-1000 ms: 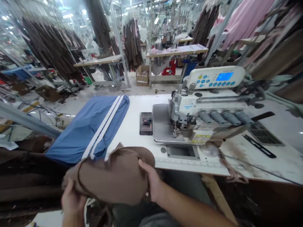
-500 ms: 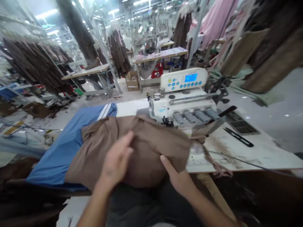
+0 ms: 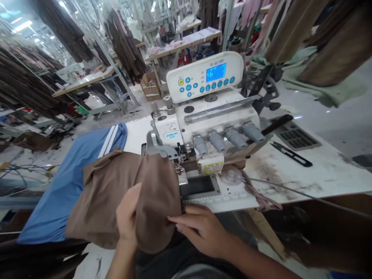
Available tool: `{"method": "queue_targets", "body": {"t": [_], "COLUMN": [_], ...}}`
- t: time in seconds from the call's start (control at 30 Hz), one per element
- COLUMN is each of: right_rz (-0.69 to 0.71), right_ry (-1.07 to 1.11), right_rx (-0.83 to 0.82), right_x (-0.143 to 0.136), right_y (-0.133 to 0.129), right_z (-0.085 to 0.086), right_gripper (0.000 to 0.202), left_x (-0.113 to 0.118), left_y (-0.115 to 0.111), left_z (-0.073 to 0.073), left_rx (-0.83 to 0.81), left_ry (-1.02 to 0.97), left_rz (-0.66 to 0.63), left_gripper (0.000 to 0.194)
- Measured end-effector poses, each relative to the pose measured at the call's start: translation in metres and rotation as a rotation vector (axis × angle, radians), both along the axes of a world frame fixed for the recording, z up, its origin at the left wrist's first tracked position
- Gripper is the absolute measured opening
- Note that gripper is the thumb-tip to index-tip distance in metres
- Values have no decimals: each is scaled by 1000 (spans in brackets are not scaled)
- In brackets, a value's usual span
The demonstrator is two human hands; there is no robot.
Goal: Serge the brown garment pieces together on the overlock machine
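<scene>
A brown piece of fabric [image 3: 101, 201] lies across the table's front edge, part of it raised in a fold before me. My left hand [image 3: 129, 211] is closed on the fabric, its fingertips hidden behind the raised fold. At the fabric's right edge, my right hand [image 3: 200, 228] pinches it between thumb and fingers. The fold's upper end reaches the presser foot area of a white overlock sewing machine [image 3: 171, 131]; whether it lies under the foot I cannot tell. Blue fabric with white stripes [image 3: 72, 170] is spread beneath and left of the brown piece.
Black thread snips [image 3: 292, 154] lie on the white table [image 3: 279, 174] right of the machine. A cord [image 3: 305, 197] and a bunched fabric strip [image 3: 261, 197] hang near the front edge. Behind are a cardboard box [image 3: 150, 86], worktables and hanging brown garments [image 3: 124, 46].
The fabric's right part has been drawn left and folded up, uncovering the machine's front plate. My left hand has closed on the fabric; my right hand has moved left with its edge. The view has shifted closer.
</scene>
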State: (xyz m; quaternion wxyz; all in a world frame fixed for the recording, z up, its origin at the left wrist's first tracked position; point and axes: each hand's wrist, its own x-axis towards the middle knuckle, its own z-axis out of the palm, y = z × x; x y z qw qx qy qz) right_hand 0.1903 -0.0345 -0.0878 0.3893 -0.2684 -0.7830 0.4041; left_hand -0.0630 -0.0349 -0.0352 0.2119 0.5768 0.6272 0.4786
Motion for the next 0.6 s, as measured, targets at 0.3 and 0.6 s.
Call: {"method": "queue_targets", "body": {"t": [0.3,0.6], "right_rz": [1,-134], "right_ry": [73,519], "right_rx": [-272,-935], "right_x": [9,-20], "right_y": [-1,12], "right_z": [-3,2], "right_gripper": [21,38], "left_x": [-7,0], "left_y": [74,19], "left_z": [82,43], "left_rx": [-271,98], "left_ry": [136,-52], "left_rz": [-531,-563], "left_gripper": [17,48]}}
